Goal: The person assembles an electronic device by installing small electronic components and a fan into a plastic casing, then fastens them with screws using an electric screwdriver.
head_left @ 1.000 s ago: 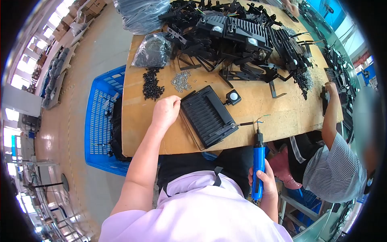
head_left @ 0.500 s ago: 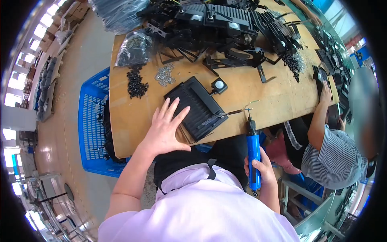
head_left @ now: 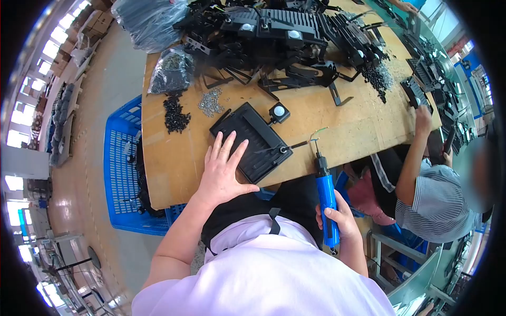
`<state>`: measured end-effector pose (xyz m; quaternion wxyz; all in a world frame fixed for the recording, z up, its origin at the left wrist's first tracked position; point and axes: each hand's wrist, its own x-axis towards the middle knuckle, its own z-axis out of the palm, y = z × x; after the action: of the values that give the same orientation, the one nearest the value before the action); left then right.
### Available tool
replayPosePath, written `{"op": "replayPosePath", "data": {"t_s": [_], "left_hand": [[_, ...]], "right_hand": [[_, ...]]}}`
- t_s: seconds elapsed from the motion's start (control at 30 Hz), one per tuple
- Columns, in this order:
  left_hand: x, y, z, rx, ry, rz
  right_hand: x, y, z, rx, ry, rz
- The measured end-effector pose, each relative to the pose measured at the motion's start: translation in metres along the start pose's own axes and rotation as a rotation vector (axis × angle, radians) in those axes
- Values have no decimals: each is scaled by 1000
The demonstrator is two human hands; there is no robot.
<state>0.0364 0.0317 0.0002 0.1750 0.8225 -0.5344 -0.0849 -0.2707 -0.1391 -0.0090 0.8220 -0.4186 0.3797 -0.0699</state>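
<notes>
A black floodlight housing (head_left: 254,138) with a ribbed face lies at a slant near the table's front edge. My left hand (head_left: 221,171) is open, its spread fingertips resting on the near left side of the housing. A small black sensor head with a white dome (head_left: 279,111) sticks out from the far side. From the housing's right corner runs a short black cable (head_left: 299,144) that ends in thin loose wires. In my right hand (head_left: 340,217) is a blue electric screwdriver (head_left: 328,203), gripped round its body. Its bit points away from me, right by the wire ends.
Black screws (head_left: 176,115) and silver washers (head_left: 211,102) lie in small piles on the table (head_left: 358,124). Brackets (head_left: 300,79) and finished-looking floodlights (head_left: 274,23) are heaped at the back. A blue crate (head_left: 118,174) stands left; a co-worker (head_left: 435,203) sits at right.
My left hand has shifted slightly right and toward me along the housing. The screwdriver stays in my right hand beside the wires. The co-worker's hand has moved at the right end of the table.
</notes>
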Motion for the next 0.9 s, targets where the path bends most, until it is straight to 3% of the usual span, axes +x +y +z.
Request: {"op": "replayPosePath", "data": {"t_s": [0.1,0.2,0.27,0.37,0.53,0.63,0.8,0.9], "left_hand": [[2,-12,-7,-125,115,24],[36,-59,-27,-116,483,-101],[63,-101,-25,-114,516,-193],[99,-127,-31,-35,401,-112],[128,-128,-26,201,249,-98],[133,-130,-27,197,238,-76],[104,-160,-48,25,512,-217],[72,-180,-56,60,458,-351]], "right_hand": [[-1,4,-6,31,-28,-18],[1,8,-11,93,-80,-27],[3,9,-11,138,-85,-21],[5,6,-8,166,-108,-40],[5,11,-2,135,-109,-54],[3,14,-2,120,-94,-56],[-2,13,0,93,-56,-49],[-1,13,-1,73,-50,-55]]}}
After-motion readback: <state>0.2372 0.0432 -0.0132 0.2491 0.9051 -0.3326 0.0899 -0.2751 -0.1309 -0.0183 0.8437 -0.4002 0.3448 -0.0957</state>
